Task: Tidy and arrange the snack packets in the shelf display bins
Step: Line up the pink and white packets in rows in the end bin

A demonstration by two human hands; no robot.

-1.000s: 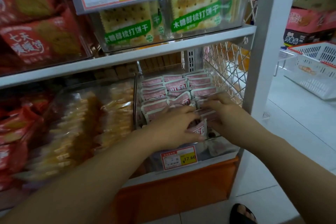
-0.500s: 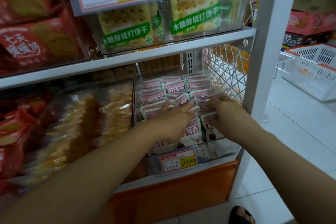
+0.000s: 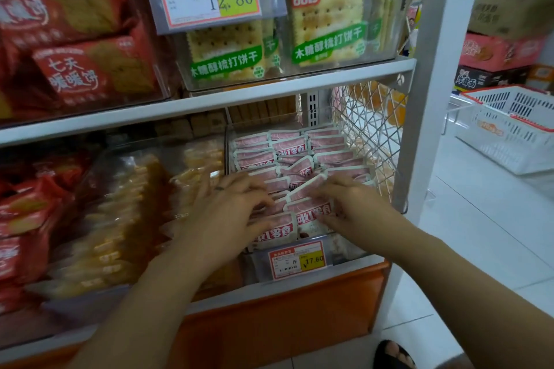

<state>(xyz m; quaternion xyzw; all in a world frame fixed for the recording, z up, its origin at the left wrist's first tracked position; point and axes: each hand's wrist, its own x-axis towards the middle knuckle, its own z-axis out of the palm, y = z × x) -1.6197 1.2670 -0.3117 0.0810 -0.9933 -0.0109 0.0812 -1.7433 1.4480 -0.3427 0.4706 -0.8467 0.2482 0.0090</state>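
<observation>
Several small pink snack packets (image 3: 289,145) stand in rows in a clear display bin (image 3: 344,249) on the lower shelf, right end. My left hand (image 3: 227,213) lies over the front-left packets, fingers curled around a pink packet with red lettering (image 3: 274,231). My right hand (image 3: 356,207) is at the front right, fingertips pinching a tilted pink packet (image 3: 305,190) that leans across the row. Below that, another packet (image 3: 313,213) faces forward. A price tag reading 37.60 (image 3: 296,259) hangs on the bin's front.
A bin of yellow wrapped snacks (image 3: 129,219) sits to the left, red packs (image 3: 27,213) beyond it. Cracker packs (image 3: 326,21) fill the upper shelf (image 3: 209,102). A wire mesh side panel (image 3: 370,135) closes the shelf's right end. A white basket (image 3: 509,129) stands on the floor right.
Both hands have drawn back toward the bin's front. The right hand has lifted a packet so it tilts across the row; the left hand now curls around a front packet.
</observation>
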